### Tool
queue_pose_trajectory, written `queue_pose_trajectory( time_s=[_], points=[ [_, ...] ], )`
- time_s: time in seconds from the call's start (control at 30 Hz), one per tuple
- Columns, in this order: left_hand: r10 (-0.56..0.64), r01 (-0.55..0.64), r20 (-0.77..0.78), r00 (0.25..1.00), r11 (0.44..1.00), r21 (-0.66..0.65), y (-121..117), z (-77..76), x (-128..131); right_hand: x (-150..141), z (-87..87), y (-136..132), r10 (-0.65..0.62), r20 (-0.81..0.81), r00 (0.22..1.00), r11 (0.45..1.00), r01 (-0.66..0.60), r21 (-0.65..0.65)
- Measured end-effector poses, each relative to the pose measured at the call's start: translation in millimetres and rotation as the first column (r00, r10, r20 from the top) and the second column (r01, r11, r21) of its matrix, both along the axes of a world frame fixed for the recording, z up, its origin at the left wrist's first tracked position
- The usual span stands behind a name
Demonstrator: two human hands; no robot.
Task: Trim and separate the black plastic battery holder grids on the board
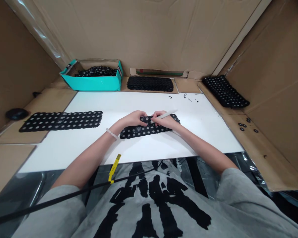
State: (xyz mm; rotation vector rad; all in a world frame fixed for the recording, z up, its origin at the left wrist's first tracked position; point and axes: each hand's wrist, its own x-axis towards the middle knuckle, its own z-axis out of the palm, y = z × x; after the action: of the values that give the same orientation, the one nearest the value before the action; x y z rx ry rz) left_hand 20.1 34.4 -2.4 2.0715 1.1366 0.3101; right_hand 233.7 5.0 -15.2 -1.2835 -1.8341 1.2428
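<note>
A black sheet with rows of round pale holes (149,130) lies on the white work surface in front of me. My left hand (136,119) is curled onto the sheet's far left part, thumb and fingers gripping it. My right hand (164,120) is closed round a white pen-like tool (169,113), its back end pointing up to the right. The tool's tip is down at the sheet beside my left fingertips, too small to make out. A second sheet of the same kind (64,121) lies flat to the left, untouched.
At the back stands a teal box (96,83) full of black pieces, beside a stack of black sheets (150,84). More sheets (224,91) lie at the right by the cardboard wall (275,82). Several loose black rings (242,125) and black scraps (185,96) lie around.
</note>
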Motion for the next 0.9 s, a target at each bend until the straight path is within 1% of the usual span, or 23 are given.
queue_pose_trajectory(
  time_s=[0.13, 0.23, 0.3, 0.37, 0.47, 0.53, 0.67, 0.77, 0.83, 0.9],
  points=[
    [0.083, -0.073, 0.094, 0.992, 0.991, -0.112, -1, -5.6, 2, -2, 5.1, -6, -0.017, 0.048, 0.999, 0.999, 0.015, 0.039],
    [0.164, -0.131, 0.140, 0.976, 0.967, -0.217, -2, -4.8, 4, -2, 4.3, -6, -0.039, 0.063, 0.997, 0.996, 0.034, 0.085],
    [0.185, -0.135, 0.168, 0.968, 0.952, -0.275, -3, -2.2, 4, -1, 1.0, -4, -0.046, 0.035, 0.998, 0.994, 0.043, 0.097],
    [0.188, -0.122, 0.188, 0.964, 0.941, -0.315, -5, 0.8, 4, 0, -2.9, -2, -0.041, -0.011, 0.999, 0.996, 0.042, 0.073],
    [0.191, -0.126, 0.183, 0.964, 0.940, -0.316, -5, 3.0, 4, 1, -6.6, 0, -0.034, -0.061, 0.998, 0.999, 0.036, 0.030],
    [0.189, -0.131, 0.176, 0.966, 0.946, -0.296, -5, 1.8, 4, 0, -6.8, 0, -0.030, -0.062, 0.998, 0.999, 0.032, 0.034],
    [0.213, -0.156, 0.180, 0.961, 0.946, -0.286, -2, -3.5, 5, -4, -3.8, -6, -0.064, 0.044, 0.997, 0.990, 0.058, 0.129],
    [0.231, -0.156, 0.198, 0.953, 0.930, -0.332, -1, -3.5, 4, -8, -1.3, -10, -0.106, 0.096, 0.990, 0.973, 0.083, 0.217],
    [0.226, -0.142, 0.201, 0.953, 0.921, -0.364, -1, -0.5, 4, -9, -0.2, -11, -0.112, 0.096, 0.989, 0.969, 0.087, 0.232],
    [0.209, -0.125, 0.190, 0.959, 0.916, -0.380, -1, 3.6, 3, -10, 0.5, -11, -0.101, 0.092, 0.991, 0.976, 0.080, 0.202]
  ],
)
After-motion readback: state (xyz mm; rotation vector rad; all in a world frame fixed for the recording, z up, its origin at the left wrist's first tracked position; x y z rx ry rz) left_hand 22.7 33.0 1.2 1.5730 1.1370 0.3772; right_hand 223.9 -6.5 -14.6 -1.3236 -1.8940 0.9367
